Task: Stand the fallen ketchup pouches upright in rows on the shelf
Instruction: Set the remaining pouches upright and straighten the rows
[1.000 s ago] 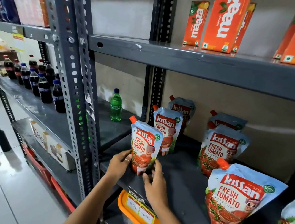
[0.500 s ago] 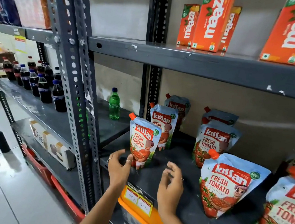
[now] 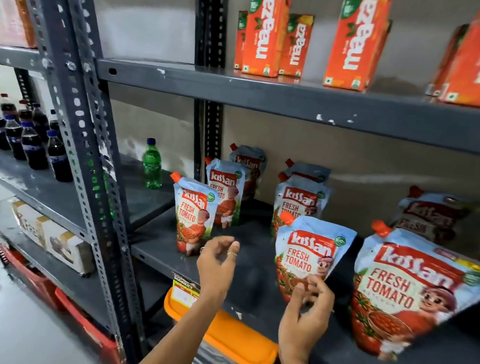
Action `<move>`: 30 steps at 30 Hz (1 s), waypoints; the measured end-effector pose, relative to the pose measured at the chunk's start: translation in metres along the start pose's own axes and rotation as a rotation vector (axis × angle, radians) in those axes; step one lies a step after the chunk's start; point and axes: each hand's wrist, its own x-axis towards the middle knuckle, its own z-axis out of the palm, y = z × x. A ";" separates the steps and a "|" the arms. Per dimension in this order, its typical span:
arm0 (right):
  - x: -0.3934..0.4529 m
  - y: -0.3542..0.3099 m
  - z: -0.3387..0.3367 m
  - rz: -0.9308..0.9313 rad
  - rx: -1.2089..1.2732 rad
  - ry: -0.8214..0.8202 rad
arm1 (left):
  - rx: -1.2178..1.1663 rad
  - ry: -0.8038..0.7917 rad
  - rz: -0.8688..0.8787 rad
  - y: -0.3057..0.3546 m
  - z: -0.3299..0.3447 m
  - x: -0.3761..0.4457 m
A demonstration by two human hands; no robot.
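Several Kissan ketchup pouches stand on the dark grey shelf (image 3: 253,262). The front-left pouch (image 3: 193,215) stands upright by itself, with two more behind it. My left hand (image 3: 216,262) hovers just right of that pouch, fingers loosely curled, holding nothing. The front pouch of the middle row (image 3: 308,253) leans a little, and my right hand (image 3: 306,305) has its fingertips at this pouch's lower edge. A larger-looking pouch (image 3: 409,293) stands at the right front, tilted, with blurred pouches (image 3: 431,217) behind it.
Orange Maaza juice cartons (image 3: 266,30) line the shelf above. A green bottle (image 3: 152,163) and dark cola bottles (image 3: 31,144) stand on the left bay. An orange-lidded container (image 3: 231,341) sits below the shelf edge. A perforated steel upright (image 3: 86,144) stands at left.
Both hands let go of the front-left pouch, which stays upright. My right hand moved right to the middle row's front pouch; my left hand drew back. The view shifted right.
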 end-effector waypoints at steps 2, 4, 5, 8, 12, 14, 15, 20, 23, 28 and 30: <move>0.008 0.004 -0.009 0.001 -0.031 0.035 | -0.012 -0.108 -0.018 0.002 0.013 -0.006; 0.012 0.011 -0.015 0.036 -0.073 0.021 | -0.010 -0.209 -0.041 0.002 0.025 -0.011; 0.014 0.016 -0.017 0.077 -0.104 -0.004 | -0.014 -0.256 -0.058 0.002 0.030 -0.014; 0.019 0.028 -0.022 0.277 -0.175 -0.145 | -0.070 -0.420 -0.157 0.004 0.043 -0.023; 0.024 0.030 -0.022 0.339 -0.147 -0.370 | -0.059 -0.517 -0.195 -0.004 0.051 -0.028; 0.025 0.031 -0.020 0.331 -0.169 -0.426 | -0.025 -0.491 -0.184 -0.010 0.050 -0.028; 0.025 0.031 -0.019 0.340 -0.186 -0.432 | -0.016 -0.480 -0.186 -0.011 0.048 -0.027; 0.024 0.030 -0.006 0.344 -0.227 -0.498 | 0.012 -0.433 -0.195 -0.011 0.035 -0.018; 0.018 0.026 0.008 0.320 -0.249 -0.554 | 0.012 -0.408 -0.248 -0.012 0.022 -0.008; 0.010 0.022 0.026 0.266 -0.291 -0.569 | 0.013 -0.410 -0.294 -0.007 0.007 0.003; 0.008 0.022 0.029 0.264 -0.304 -0.564 | 0.015 -0.406 -0.310 -0.006 0.006 0.004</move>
